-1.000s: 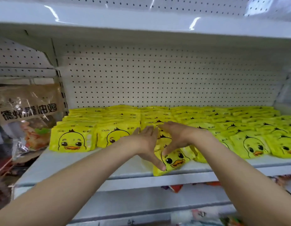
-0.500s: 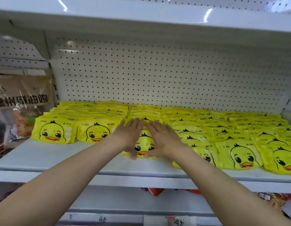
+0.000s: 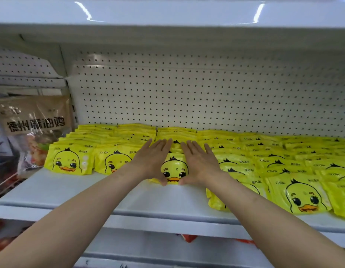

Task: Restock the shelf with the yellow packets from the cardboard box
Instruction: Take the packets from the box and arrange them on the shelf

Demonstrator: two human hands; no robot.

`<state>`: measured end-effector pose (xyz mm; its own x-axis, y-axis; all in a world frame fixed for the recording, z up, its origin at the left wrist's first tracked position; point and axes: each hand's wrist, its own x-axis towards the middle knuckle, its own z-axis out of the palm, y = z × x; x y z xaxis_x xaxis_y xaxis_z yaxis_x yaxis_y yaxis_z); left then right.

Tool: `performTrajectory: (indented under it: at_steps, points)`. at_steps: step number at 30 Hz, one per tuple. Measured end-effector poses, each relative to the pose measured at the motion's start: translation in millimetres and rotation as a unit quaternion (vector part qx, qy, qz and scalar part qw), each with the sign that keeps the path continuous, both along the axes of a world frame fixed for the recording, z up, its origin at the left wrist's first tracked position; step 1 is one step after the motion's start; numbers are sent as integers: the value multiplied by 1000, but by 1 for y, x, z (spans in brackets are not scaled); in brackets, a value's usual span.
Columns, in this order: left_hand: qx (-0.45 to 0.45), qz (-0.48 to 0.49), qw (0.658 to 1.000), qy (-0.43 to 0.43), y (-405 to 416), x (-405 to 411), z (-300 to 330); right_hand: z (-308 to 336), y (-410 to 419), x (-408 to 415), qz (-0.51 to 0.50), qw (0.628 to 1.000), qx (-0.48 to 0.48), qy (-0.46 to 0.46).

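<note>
A white metal shelf [image 3: 94, 198] with a perforated back panel [image 3: 206, 97] is seen across the whole view, under another white shelf [image 3: 167, 12] above. Most of its surface is covered by rows of yellow duck-face packets [image 3: 284, 161], overlapped from the far panel toward the near edge, with the rows at the right reaching nearest. At the far left, beside the shelf, a large brown food bag [image 3: 32, 120] with black Chinese lettering is seen. One yellow packet [image 3: 173, 169] in the middle row is flanked by both hands. The left hand [image 3: 151, 161] is laid flat against its left side, fingers straight and together, thumb at its near edge. The right hand [image 3: 199, 163] is placed likewise on its right side, fingers straight and slightly spread, thumb at the near edge.
</note>
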<state>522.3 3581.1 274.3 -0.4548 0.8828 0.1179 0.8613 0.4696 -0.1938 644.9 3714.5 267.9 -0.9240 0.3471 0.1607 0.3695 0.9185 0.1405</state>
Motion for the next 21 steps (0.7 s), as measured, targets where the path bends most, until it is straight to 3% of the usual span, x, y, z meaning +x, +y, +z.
performTrajectory:
  at_steps: [11,21]
  points:
    - [39,-15,998,39,19,-29,-2,-1,9,-31,-43,998,-5,40]
    - [-22,-27,999,5,24,-36,7,0,16,-29,-37,999,-34,13]
